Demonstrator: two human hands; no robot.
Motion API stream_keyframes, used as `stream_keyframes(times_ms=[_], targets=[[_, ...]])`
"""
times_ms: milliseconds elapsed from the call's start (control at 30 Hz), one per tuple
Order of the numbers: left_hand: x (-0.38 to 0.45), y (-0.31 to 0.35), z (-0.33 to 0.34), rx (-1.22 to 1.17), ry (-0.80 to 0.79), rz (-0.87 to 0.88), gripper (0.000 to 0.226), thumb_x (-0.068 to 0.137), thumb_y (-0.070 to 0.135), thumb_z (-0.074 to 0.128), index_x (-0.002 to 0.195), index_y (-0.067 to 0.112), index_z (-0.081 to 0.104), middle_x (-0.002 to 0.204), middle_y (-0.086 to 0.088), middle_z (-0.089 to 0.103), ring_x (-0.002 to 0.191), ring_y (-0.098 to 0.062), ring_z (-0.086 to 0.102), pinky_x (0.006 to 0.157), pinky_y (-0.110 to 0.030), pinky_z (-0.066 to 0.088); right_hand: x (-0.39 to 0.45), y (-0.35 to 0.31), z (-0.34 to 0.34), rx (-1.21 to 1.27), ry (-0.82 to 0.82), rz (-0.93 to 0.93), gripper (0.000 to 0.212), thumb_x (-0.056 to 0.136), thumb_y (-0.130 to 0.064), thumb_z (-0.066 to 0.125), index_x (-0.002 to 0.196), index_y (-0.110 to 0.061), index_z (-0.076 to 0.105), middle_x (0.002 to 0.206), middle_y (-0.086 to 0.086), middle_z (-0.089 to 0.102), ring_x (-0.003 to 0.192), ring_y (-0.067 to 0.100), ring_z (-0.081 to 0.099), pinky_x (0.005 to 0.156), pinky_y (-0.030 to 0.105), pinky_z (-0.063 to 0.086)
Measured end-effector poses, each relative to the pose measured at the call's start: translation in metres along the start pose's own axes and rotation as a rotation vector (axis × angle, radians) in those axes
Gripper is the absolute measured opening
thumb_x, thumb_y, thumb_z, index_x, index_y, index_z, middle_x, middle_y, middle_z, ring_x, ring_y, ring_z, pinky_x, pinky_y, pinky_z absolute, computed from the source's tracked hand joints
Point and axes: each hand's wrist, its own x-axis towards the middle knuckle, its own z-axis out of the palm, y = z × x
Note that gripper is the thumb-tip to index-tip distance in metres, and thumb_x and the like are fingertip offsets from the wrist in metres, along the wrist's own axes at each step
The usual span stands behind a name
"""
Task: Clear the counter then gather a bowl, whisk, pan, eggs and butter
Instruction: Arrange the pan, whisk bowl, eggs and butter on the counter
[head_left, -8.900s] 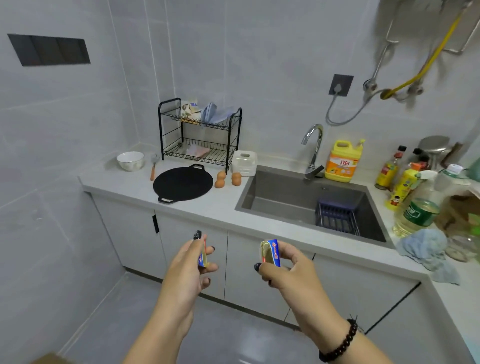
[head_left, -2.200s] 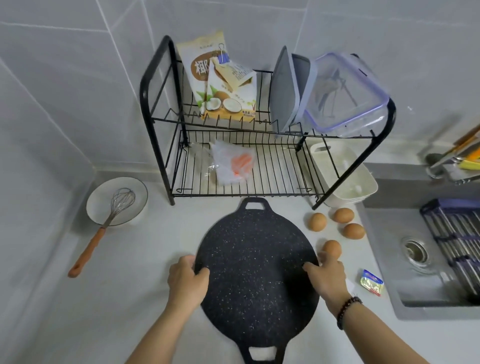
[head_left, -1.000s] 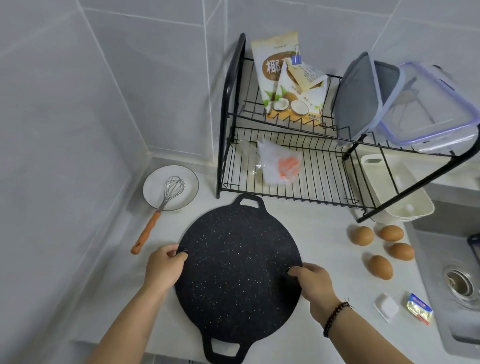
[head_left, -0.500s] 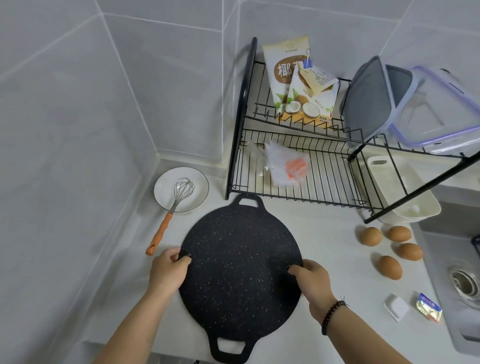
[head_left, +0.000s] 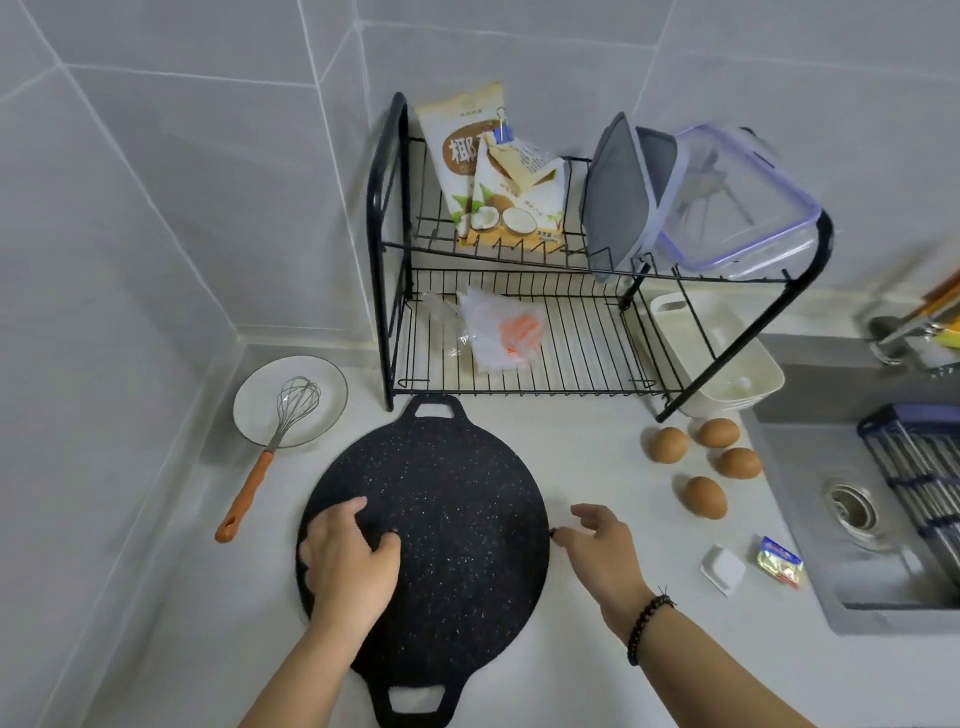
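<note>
The black speckled pan (head_left: 447, 519) lies flat on the pale counter (head_left: 597, 649) in front of me. My left hand (head_left: 348, 561) is over the pan's left part with loosely curled fingers, holding nothing. My right hand (head_left: 602, 545) hovers just off the pan's right rim, fingers relaxed, one fingertip at the edge. The white bowl (head_left: 332, 379) stands in the left corner, and the whisk (head_left: 244, 499) with its orange handle leans in it. Several brown eggs (head_left: 704, 496) lie right of the pan. Two small butter packets, one foil (head_left: 779, 561) and one white (head_left: 723, 569), lie near the sink.
A black two-tier wire rack (head_left: 389, 260) stands behind the pan, holding snack bags, a plastic bag and containers. A white tray (head_left: 753, 374) sits beside it. The sink (head_left: 857, 597) with a blue drain rack is at the right. Tiled walls close off the left corner.
Both hands have let go of the pan's rim. My left hand has slid inward over the pan's surface and my right hand has drawn slightly away to the right.
</note>
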Motion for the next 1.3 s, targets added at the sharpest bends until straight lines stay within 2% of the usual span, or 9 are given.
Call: stream_keyframes(times_ms=[300,433,533,633,800,967,1067,1167,1300], targets=[[-0.050,0.074,0.080,-0.056,-0.272,0.333,0.044,0.091,0.016,0.059,0.133,0.020,0.049,0.138,0.002,0.040,0.131,-0.017,0.031,0.107,-0.031,0.031,-0.002,0.032,-0.086,0.083,0.176,-0.024,0.029,0.085,-0.012,0.060,0.111,-0.024,0.057,0.125,0.003,0.045,0.109,0.016,0.057,0.062,0.018,0.041],[-0.069,0.100,0.119,-0.031,-0.384,0.424,0.041,0.092,0.015,0.057,0.132,0.018,0.050,0.135,0.002,0.040,0.133,-0.016,0.032,0.106,-0.023,0.026,-0.001,0.055,-0.123,0.105,0.222,-0.005,0.027,0.083,-0.014,0.062,0.102,-0.032,0.058,0.118,0.010,0.056,0.087,0.014,0.060,0.058,0.019,0.040],[-0.080,0.122,0.149,-0.005,-0.454,0.488,0.042,0.092,0.017,0.056,0.133,0.020,0.047,0.135,0.003,0.038,0.132,-0.015,0.034,0.100,-0.017,0.027,0.004,0.070,-0.147,0.111,0.237,0.000,0.027,0.083,-0.010,0.062,0.104,-0.027,0.058,0.118,0.007,0.057,0.079,0.012,0.060,0.054,0.015,0.039],[-0.087,0.149,0.182,-0.003,-0.493,0.523,0.044,0.091,0.016,0.057,0.133,0.020,0.046,0.135,0.002,0.037,0.129,-0.015,0.040,0.097,-0.018,0.033,0.012,0.085,-0.169,0.087,0.235,0.010,0.028,0.083,-0.010,0.063,0.108,-0.024,0.059,0.123,0.002,0.053,0.085,0.007,0.062,0.061,0.016,0.040],[-0.091,0.187,0.231,0.031,-0.502,0.584,0.047,0.086,0.015,0.062,0.131,0.021,0.048,0.131,-0.002,0.041,0.125,-0.023,0.043,0.105,-0.032,0.038,0.030,0.100,-0.198,0.011,0.226,-0.009,0.027,0.077,-0.016,0.063,0.103,-0.023,0.062,0.113,0.008,0.058,0.090,0.020,0.063,0.068,0.022,0.042],[-0.092,0.206,0.264,0.149,-0.495,0.695,0.055,0.083,0.015,0.065,0.136,0.023,0.048,0.137,-0.002,0.038,0.126,-0.025,0.041,0.107,-0.032,0.035,0.045,0.103,-0.222,-0.071,0.215,-0.068,0.023,0.084,-0.016,0.065,0.104,-0.024,0.060,0.107,-0.010,0.043,0.099,0.015,0.061,0.088,0.033,0.051],[-0.089,0.206,0.273,0.233,-0.456,0.776,0.050,0.083,0.018,0.067,0.131,0.025,0.053,0.133,-0.001,0.040,0.122,-0.025,0.042,0.104,-0.031,0.036,0.055,0.097,-0.230,-0.098,0.179,-0.064,0.028,0.084,-0.011,0.065,0.109,-0.021,0.057,0.116,-0.001,0.040,0.085,0.012,0.063,0.081,0.027,0.052],[-0.089,0.206,0.274,0.254,-0.417,0.815,0.045,0.083,0.019,0.066,0.127,0.023,0.056,0.129,-0.002,0.044,0.120,-0.025,0.042,0.103,-0.028,0.034,0.075,0.082,-0.235,-0.143,0.164,-0.096,0.034,0.085,-0.010,0.063,0.117,-0.017,0.053,0.122,0.001,0.038,0.088,0.012,0.057,0.071,0.022,0.049],[-0.092,0.206,0.266,0.100,-0.449,0.691,0.040,0.081,0.017,0.069,0.119,0.023,0.060,0.121,0.002,0.046,0.115,-0.023,0.048,0.099,-0.029,0.040,0.106,0.054,-0.234,-0.265,0.136,-0.159,0.049,0.087,-0.016,0.062,0.132,-0.012,0.043,0.133,0.004,0.032,0.089,0.016,0.054,0.080,0.022,0.042]])
